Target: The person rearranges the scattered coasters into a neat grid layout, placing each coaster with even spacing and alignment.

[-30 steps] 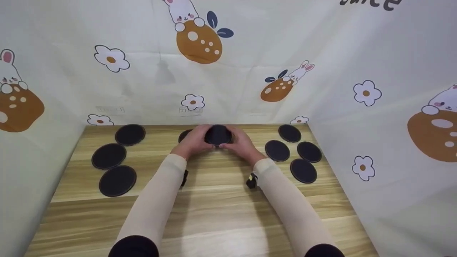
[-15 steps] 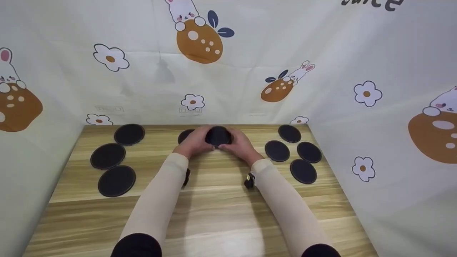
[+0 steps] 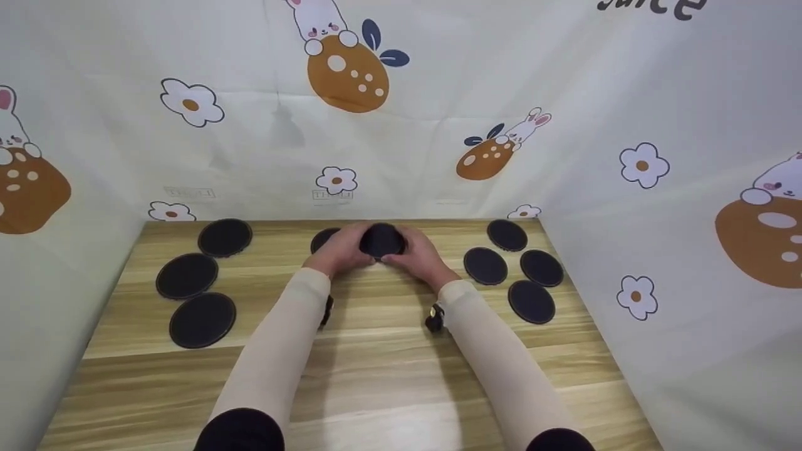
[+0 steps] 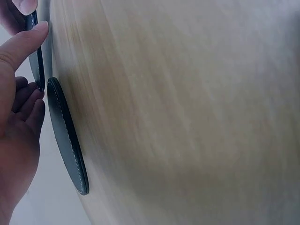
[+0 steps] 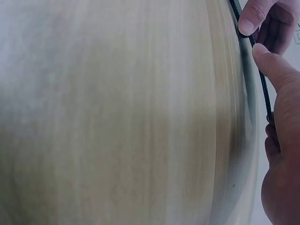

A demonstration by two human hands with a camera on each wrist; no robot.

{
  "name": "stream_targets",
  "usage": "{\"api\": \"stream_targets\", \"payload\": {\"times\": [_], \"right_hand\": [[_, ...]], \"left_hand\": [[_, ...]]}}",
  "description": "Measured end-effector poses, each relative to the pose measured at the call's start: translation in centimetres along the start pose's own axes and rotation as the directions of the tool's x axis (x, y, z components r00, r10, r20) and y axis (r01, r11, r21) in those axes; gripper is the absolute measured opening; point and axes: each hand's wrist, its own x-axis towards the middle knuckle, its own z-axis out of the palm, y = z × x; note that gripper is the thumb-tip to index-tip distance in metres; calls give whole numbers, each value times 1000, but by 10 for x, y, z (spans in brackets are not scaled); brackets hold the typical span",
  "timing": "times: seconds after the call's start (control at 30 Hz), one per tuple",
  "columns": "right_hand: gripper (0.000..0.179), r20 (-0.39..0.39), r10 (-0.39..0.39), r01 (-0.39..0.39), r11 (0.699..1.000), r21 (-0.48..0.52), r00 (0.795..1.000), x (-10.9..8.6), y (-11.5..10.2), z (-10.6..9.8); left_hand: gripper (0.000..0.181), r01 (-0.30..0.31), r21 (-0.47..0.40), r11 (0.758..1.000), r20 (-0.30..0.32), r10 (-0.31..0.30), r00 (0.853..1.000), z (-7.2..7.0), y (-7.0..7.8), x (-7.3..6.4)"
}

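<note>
Between both hands, near the back of the wooden table, is a round black coaster (image 3: 382, 240). My left hand (image 3: 343, 248) grips its left edge, thumb at the near side and fingers round the far side. My right hand (image 3: 421, 253) grips the right edge the same way. In the left wrist view the held coaster (image 4: 35, 65) appears edge-on, just clear of the tabletop. A second stitched coaster (image 4: 68, 136) lies flat beside the left hand, partly covered by that hand in the head view. Only a thin edge of the held coaster (image 5: 265, 89) shows in the right wrist view.
Three black coasters lie at the left of the table, the middle one (image 3: 187, 276) among them. Several more, including one coaster (image 3: 485, 265), lie at the right. Pale printed cloth (image 3: 401, 144) walls the back and sides of the table (image 3: 382, 376).
The held coaster has come very slightly toward me, both hands keeping their grip. The right forearm has shifted a little to the left. The other coasters stay where they were.
</note>
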Motion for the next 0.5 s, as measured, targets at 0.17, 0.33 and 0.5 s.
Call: {"api": "stream_targets", "payload": {"times": [0.17,0.33,0.5], "right_hand": [[83,18,37,-37,999,-30,999,-1,-1,0],[83,32,70,-68,996,-49,997,-1,-2,0],[81,52,61,-57,996,-68,997,2,-1,0]], "left_hand": [[77,-20,19,1000,0,20,1000,1,-2,0],[78,5,30,1000,10,-5,1000,2,-2,2],[77,7,26,1000,0,-7,1000,4,-1,4]]}}
